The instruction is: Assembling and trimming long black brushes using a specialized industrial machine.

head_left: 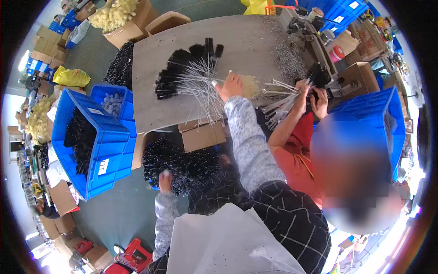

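grey worktable in cluttered workshop, right hand grasping wire brushes, left hand gripping bristles

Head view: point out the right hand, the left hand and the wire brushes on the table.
right hand (231, 86), head view, back of the hand at the table.
left hand (164, 179), head view, knuckles on the black brush heap.
wire brushes (182, 75), head view, black bristle heads.

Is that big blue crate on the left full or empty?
Partly full. The big blue crate holds a heap of black bristle brushes along one side, below its rim.
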Available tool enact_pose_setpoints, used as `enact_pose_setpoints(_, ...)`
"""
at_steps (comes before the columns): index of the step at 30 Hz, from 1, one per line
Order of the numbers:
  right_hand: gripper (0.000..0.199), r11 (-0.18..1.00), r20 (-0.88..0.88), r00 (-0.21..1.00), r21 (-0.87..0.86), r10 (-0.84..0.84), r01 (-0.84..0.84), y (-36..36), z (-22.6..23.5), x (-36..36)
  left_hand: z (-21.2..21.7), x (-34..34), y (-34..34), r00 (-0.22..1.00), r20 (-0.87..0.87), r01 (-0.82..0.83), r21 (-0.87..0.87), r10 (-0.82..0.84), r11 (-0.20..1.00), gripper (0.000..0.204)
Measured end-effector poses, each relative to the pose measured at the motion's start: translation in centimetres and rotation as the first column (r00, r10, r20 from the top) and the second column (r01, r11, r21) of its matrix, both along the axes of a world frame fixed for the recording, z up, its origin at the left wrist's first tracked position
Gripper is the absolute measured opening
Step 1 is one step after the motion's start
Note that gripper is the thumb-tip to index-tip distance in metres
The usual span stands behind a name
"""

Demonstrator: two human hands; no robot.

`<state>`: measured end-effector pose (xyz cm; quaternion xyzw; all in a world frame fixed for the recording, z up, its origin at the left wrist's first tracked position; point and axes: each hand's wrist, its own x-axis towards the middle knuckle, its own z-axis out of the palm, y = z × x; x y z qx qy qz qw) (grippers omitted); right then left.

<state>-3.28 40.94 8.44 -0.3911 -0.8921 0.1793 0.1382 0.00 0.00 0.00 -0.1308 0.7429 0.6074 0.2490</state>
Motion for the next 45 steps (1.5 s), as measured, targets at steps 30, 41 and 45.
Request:
enact_pose_setpoints(30,0.082,0.795,0.279,0.790,-0.469,0.546,-0.384,-10.6,-2.4,-0.1,-9.3,-10.3,20.0,0.889,0.439,-0.190,0.613,-0.130,0.767,0.052)
enact_pose_setpoints(41,0.061,0.774,0.024,0.776,0.061,0.630,-0.630,-21.4,4.7,7.4,4.8,-2.3,11.1,0.950,0.191,-0.068,0.898,-0.247,0.435,0.039)
enact_pose_setpoints(45,0.057,0.631,0.028,0.653,0.230,0.757,-0.741,-26.1,10.0,10.6,8.5,1.2,5.7,0.964,0.139,-0.054,0.935,-0.224,0.350,0.035)
